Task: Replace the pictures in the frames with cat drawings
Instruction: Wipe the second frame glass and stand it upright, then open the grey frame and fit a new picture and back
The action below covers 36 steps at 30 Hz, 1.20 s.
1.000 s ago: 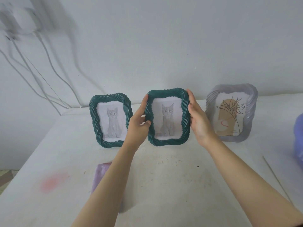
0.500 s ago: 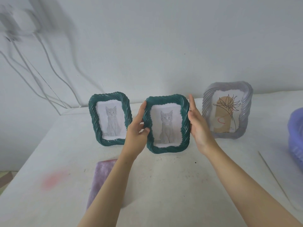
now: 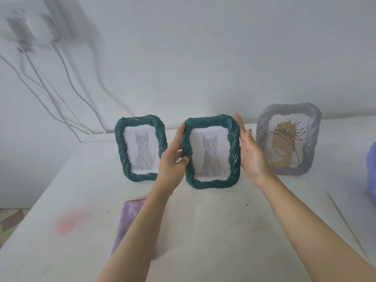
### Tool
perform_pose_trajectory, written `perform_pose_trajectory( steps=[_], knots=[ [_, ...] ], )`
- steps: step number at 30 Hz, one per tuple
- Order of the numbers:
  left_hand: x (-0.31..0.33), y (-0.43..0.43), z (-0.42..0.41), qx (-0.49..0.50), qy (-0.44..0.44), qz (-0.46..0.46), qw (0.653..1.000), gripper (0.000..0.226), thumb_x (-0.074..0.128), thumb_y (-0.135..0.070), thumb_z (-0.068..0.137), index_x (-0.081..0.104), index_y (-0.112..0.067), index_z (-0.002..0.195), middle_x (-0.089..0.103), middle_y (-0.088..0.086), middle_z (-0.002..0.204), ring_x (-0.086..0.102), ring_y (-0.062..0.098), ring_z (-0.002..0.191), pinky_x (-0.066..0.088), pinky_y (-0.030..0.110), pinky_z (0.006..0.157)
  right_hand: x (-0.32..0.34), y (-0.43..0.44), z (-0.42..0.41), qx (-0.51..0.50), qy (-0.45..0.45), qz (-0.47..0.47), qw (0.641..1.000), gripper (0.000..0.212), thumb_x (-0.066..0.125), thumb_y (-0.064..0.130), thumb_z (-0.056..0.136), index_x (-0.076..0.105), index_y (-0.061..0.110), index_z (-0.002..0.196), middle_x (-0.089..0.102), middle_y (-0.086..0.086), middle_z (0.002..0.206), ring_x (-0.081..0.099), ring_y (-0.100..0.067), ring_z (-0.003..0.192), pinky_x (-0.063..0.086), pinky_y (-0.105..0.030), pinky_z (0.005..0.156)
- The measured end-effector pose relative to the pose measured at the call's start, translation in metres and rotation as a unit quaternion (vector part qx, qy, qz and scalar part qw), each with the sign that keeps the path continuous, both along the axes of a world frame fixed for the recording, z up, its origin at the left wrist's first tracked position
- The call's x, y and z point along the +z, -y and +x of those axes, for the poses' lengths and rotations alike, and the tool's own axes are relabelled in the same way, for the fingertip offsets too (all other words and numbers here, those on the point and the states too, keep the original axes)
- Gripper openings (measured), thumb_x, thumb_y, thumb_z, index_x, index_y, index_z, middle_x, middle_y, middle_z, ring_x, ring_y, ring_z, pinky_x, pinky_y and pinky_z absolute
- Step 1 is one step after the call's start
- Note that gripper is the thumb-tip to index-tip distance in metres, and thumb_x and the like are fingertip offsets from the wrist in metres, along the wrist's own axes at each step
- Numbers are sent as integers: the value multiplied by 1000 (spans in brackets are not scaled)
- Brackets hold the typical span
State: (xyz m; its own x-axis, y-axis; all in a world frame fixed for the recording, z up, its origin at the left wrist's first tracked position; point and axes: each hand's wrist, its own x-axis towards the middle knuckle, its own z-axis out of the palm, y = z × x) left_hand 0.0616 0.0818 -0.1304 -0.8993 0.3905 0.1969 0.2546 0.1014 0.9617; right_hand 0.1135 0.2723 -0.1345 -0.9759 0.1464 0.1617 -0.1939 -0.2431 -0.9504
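Three wavy-edged picture frames stand in a row at the back of the white table (image 3: 213,231). The left green frame (image 3: 120,147) shows a grey cat drawing. The middle green frame (image 3: 211,185) shows the same cat and stands on the table, slightly tilted. My left hand (image 3: 172,159) holds its left edge, thumb on the front and fingers behind. My right hand (image 3: 251,157) lies flat along its right edge with straight fingers. The lilac frame (image 3: 314,139) at the right holds a line-drawn flower picture.
A purple marbled sheet (image 3: 130,220) lies on the table under my left forearm. A purple basin (image 3: 372,169) shows at the right edge. White cables (image 3: 67,78) hang down the wall at the left. A thin line (image 3: 345,222) crosses the table at the right.
Both hands have lowered the middle green frame onto the table between the other two. My right hand's fingers have straightened along its edge.
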Motion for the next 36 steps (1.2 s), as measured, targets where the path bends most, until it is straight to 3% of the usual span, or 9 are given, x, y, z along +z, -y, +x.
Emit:
perform_pose_trajectory(
  steps=[11,16,19,22,26,29,31,33,36],
  knots=[
    [-2,-21,-26,22,-15,-20,999,94,35,19,81,29,-63,127,48,7,139,52,10,96,43,21,89,0,-11,-26,-30,40,9,999,46,11,44,98,21,40,143,43,30,130,42,11,119,36,-18,98],
    [-5,-22,-25,7,-22,-22,999,94,33,20,81,28,-60,129,42,-2,144,47,29,120,42,18,90,-3,-10,-21,-39,49,3,998,45,14,46,96,21,44,141,43,32,129,39,8,124,32,-20,103],
    [-3,-22,-24,10,-25,-18,999,95,32,20,81,28,-62,128,43,3,144,53,20,106,43,16,88,-5,-8,-18,-54,46,3,997,47,13,41,98,16,36,144,41,31,128,41,10,119,36,-13,98],
    [-4,-22,-23,10,-23,-16,1000,96,32,20,82,29,-67,124,44,2,143,51,21,119,44,21,93,-5,-7,-13,-72,67,43,994,46,21,45,98,15,39,144,33,18,146,33,-8,134,26,-31,113],
    [-2,-24,-19,9,-15,-23,1000,93,31,19,81,28,-60,131,46,-9,141,55,7,97,45,21,84,-10,-12,2,-116,128,124,977,60,35,57,89,21,37,144,34,0,149,36,-20,135,27,-44,113],
    [5,-33,-6,67,-74,-79,992,87,34,17,80,25,-45,140,33,-15,141,36,-19,114,31,6,95,-9,-20,26,-163,109,165,967,42,40,26,97,37,24,139,58,-5,126,61,-9,101,46,-25,89],
    [5,-43,8,140,-166,-135,967,80,38,15,80,31,-37,140,26,0,147,23,-7,132,25,13,105,-5,-28,44,-224,70,174,956,36,46,13,95,47,21,130,66,-3,103,64,-1,75,48,-17,72],
    [5,-56,24,144,-252,-129,948,71,40,15,79,41,-25,137,33,9,144,25,13,135,25,22,109,-3,-40,61,-318,41,182,930,35,50,11,92,50,21,125,65,-1,98,62,1,71,48,-15,70],
    [6,-81,45,38,-293,-97,950,57,40,14,80,52,-15,128,52,2,124,44,8,118,31,11,99,0,-63,78,-451,31,228,862,39,48,12,87,50,20,124,59,-1,114,55,-2,87,40,-8,76]
  ],
)
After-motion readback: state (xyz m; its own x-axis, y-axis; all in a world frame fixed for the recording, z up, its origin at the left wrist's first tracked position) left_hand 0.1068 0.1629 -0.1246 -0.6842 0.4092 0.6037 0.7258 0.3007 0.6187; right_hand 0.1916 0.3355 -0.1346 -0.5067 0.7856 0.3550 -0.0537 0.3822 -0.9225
